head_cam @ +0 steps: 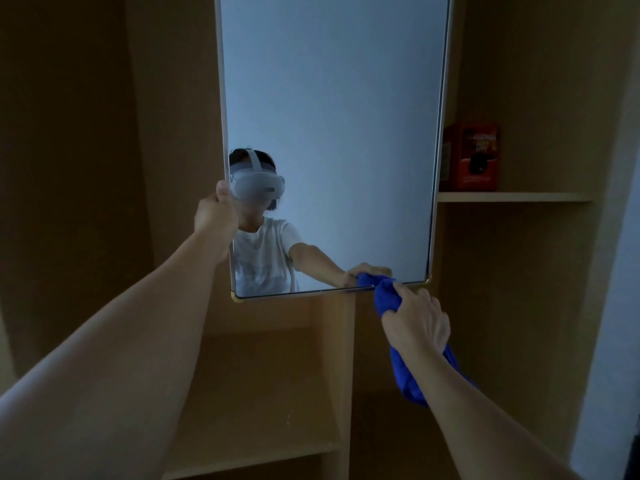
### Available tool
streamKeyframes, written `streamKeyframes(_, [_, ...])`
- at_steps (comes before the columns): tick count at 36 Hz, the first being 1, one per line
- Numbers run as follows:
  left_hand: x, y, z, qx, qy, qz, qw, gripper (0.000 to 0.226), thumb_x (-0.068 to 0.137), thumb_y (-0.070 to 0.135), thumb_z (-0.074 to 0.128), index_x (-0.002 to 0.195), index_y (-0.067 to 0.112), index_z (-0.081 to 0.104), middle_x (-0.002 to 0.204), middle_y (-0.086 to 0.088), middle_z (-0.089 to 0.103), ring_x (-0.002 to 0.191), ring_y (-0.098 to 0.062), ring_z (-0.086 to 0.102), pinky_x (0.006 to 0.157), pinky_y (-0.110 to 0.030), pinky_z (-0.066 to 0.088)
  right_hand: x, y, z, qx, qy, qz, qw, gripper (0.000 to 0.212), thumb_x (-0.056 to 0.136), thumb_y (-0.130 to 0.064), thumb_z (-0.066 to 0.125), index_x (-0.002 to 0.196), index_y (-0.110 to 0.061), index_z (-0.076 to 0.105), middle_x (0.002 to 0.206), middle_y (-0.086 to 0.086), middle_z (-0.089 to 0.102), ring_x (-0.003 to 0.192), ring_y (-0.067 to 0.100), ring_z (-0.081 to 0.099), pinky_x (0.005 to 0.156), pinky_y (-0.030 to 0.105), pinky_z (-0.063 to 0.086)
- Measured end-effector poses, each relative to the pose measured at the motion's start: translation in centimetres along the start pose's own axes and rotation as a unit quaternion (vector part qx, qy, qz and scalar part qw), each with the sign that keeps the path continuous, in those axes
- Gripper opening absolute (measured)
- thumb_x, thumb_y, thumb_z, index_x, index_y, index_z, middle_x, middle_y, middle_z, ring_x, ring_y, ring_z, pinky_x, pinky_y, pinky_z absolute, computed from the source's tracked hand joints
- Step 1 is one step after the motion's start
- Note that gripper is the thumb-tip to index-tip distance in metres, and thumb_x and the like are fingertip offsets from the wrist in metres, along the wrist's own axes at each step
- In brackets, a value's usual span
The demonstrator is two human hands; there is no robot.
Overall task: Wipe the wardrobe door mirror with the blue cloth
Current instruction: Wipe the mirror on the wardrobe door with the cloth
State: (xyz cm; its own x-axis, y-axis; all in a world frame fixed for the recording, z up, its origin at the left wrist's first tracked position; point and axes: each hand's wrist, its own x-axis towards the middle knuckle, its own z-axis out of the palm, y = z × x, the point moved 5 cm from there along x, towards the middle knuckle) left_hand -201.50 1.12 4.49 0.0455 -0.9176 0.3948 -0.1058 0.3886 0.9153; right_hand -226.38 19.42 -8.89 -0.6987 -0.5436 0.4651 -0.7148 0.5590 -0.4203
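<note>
Left hand [216,216] grips the mirror [332,133] edge, right hand [415,322] clutches the blue cloth [384,292] (bottom corner). Loosen that left grip and the door probably swings.

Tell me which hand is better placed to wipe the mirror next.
Right. The right hand holds the blue cloth at the mirror's bottom edge; the left hand grips its left edge.

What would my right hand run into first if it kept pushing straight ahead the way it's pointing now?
Probably the mirror itself: the right hand points at its bottom edge, with the bunched blue cloth already at the glass there. Depth is hard to judge.
</note>
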Motion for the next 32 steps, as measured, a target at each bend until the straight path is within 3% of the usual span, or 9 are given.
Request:
streamKeyframes(6, [0.3,-0.2,0.1,-0.009,0.005,-0.008,1.000,0.061,0.097,0.054,0.024,0.120,0.007,0.055,0.093,-0.012,0.063,0.074,-0.019,0.059,0.066,-0.031,0.048,-0.2,-1.9,0.1,0.031,0.025,-0.021,0.999,0.043,0.090,-0.034,0.051,0.132,-0.031,0.047,0.097,-0.004,0.049,0.089,0.015,0.047,0.083,0.032,0.040])
streamKeyframes(9, [0.3,-0.3,0.2,-0.015,0.004,-0.017,1.000,0.060,0.097,0.054,0.023,0.116,0.008,0.055,0.077,-0.005,0.058,0.067,-0.015,0.057,0.061,-0.029,0.045,-0.4,-3.2,0.4,0.045,0.026,-0.047,0.998,0.033,0.089,-0.036,0.049,0.122,-0.031,0.055,0.098,-0.002,0.057,0.091,0.017,0.053,0.084,0.037,0.046])
streamKeyframes(11, [0.4,-0.3,0.2,-0.014,0.004,-0.017,1.000,0.060,0.097,0.055,0.023,0.117,0.008,0.055,0.074,-0.004,0.056,0.065,-0.015,0.056,0.061,-0.029,0.045,-0.6,-4.0,0.7,0.063,0.015,-0.059,0.996,0.037,0.089,-0.036,0.049,0.126,-0.034,0.053,0.101,-0.002,0.060,0.093,0.018,0.056,0.084,0.038,0.048])
streamKeyframes(14, [0.4,-0.3,0.2,-0.017,0.001,-0.013,1.000,0.059,0.097,0.054,0.023,0.118,0.008,0.054,0.078,-0.006,0.059,0.068,-0.016,0.058,0.062,-0.029,0.045,-1.1,-5.6,1.3,0.096,-0.013,-0.082,0.992,0.045,0.087,-0.033,0.049,0.131,-0.039,0.050,0.107,-0.004,0.063,0.096,0.018,0.058,0.085,0.036,0.048])
streamKeyframes(17, [0.3,-0.2,0.1,-0.012,0.002,-0.008,1.000,0.059,0.097,0.053,0.024,0.119,0.008,0.055,0.096,-0.013,0.063,0.089,-0.025,0.063,0.071,-0.032,0.047,-1.8,-7.2,1.8,0.119,-0.042,-0.109,0.986,0.054,0.081,-0.029,0.049,0.133,-0.042,0.048,0.115,-0.005,0.061,0.101,0.017,0.058,0.082,0.031,0.046])
streamKeyframes(19, [0.3,-0.3,0.1,-0.011,0.001,-0.009,1.000,0.059,0.097,0.053,0.024,0.119,0.008,0.055,0.098,-0.013,0.063,0.093,-0.026,0.063,0.072,-0.033,0.047,-2.3,-8.0,2.1,0.129,-0.056,-0.124,0.982,0.057,0.078,-0.027,0.049,0.133,-0.043,0.048,0.119,-0.006,0.059,0.105,0.018,0.057,0.082,0.031,0.044])
streamKeyframes(27, [0.3,-0.4,0.4,-0.029,0.006,-0.023,0.999,0.046,0.099,0.049,0.025,0.106,0.014,0.053,0.075,-0.002,0.053,0.068,-0.014,0.054,0.068,-0.031,0.044,-2.3,-9.4,1.6,0.134,-0.126,-0.171,0.968,0.060,0.075,-0.024,0.048,0.131,-0.044,0.049,0.121,-0.005,0.061,0.104,0.019,0.058,0.072,0.027,0.044])
streamKeyframes(32, [0.0,-0.5,0.3,-0.028,0.008,-0.008,1.000,0.042,0.099,0.045,0.025,0.092,0.016,0.055,0.074,-0.002,0.055,0.067,-0.013,0.052,0.058,-0.026,0.040,-3.7,-10.3,2.2,0.096,-0.246,-0.238,0.935,0.060,0.075,-0.018,0.046,0.127,-0.046,0.053,0.120,-0.005,0.062,0.103,0.019,0.058,0.075,0.031,0.048])
